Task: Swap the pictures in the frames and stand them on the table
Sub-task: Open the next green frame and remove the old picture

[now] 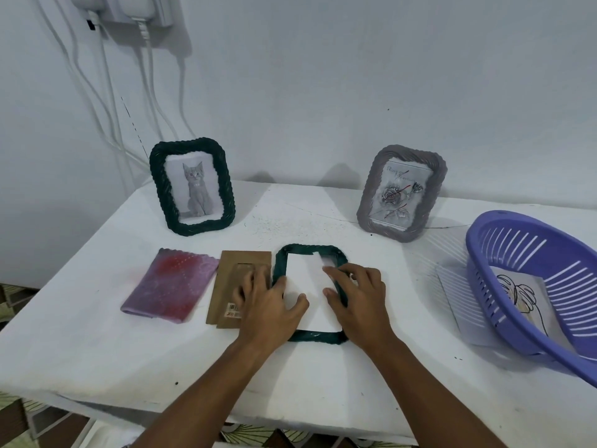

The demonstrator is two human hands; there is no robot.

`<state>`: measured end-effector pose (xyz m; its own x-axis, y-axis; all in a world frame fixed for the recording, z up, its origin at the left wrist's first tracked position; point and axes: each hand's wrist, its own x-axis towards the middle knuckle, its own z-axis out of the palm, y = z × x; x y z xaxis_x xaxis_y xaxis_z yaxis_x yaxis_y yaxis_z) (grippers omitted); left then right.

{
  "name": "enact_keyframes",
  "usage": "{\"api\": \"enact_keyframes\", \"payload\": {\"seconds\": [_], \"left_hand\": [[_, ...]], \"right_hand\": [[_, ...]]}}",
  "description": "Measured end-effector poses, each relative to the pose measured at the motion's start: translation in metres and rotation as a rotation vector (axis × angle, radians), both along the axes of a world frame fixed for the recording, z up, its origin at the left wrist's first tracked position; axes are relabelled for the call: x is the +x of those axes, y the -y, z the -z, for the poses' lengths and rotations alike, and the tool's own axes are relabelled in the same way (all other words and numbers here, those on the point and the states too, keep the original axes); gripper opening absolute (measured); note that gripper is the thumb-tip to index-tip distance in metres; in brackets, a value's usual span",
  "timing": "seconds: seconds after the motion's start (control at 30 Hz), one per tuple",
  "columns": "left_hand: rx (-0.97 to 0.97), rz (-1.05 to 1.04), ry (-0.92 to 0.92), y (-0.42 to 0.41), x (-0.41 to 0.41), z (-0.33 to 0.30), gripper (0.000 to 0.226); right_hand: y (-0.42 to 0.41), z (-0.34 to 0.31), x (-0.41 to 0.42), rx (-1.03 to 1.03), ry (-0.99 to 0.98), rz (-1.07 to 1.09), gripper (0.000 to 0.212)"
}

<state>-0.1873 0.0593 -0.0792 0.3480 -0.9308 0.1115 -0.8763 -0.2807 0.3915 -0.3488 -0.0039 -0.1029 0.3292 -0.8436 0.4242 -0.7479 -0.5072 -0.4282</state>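
Pressing down near the table's (97, 367) front edge, both hands work on a dark green frame (310, 337) lying face down. The left hand (268, 305) lies flat with fingers spread, its thumb on the white paper (307, 286) set in the frame and its fingers reaching over the brown backing board (226, 286) just to the left. The right hand (358, 295) rests over the frame's right rail, fingers extended, fingertips and thumb touching the paper's right edge; neither hand curls round anything. The paper sits slightly askew in the opening, leaving a gap at the top right. Left of the board lies a purple and red cloth (171, 286). At the right edge sits a purple basket (517, 305) holding a line-drawing picture (523, 295). Farther back, two frames stand upright near the wall: a dark green cat frame (192, 185) on the left and a grey rose frame (402, 192) on the right, well apart. White cables (106, 92) hang down the wall behind.
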Motion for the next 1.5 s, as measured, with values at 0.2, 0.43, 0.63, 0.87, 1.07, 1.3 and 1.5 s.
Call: {"api": "enact_keyframes", "payload": {"seconds": [0.2, 0.43, 0.63, 0.87, 1.07, 1.3, 1.5], "left_hand": [[0.015, 0.009, -0.016, 0.0, 0.0, -0.001, 0.062], [-0.054, -0.024, -0.113, -0.002, 0.003, -0.007, 0.063], [-0.305, 0.155, -0.576, -0.001, 0.005, -0.031, 0.049], [-0.118, 0.274, -1.077, -0.003, 0.005, -0.057, 0.047], [-0.016, 0.301, -1.131, 0.007, -0.007, -0.054, 0.055], [0.029, 0.337, -1.216, 0.018, -0.047, -0.055, 0.058], [0.1, 0.366, -1.224, 0.023, -0.093, -0.044, 0.058]], "right_hand": [[-0.001, -0.004, 0.002, 0.003, -0.033, -0.059, 0.044], [-0.008, -0.026, 0.008, 0.264, 0.327, -0.086, 0.037], [-0.005, -0.047, 0.006, 0.46, 0.6, -0.101, 0.032], [0.003, -0.063, -0.01, 0.607, 0.825, -0.134, 0.032], [-0.002, -0.067, -0.038, 0.543, 0.68, -0.09, 0.032], [0.014, -0.084, -0.103, 0.093, 0.116, 0.107, 0.04], [0.022, -0.105, -0.176, 0.215, -0.314, 0.408, 0.057]]}}
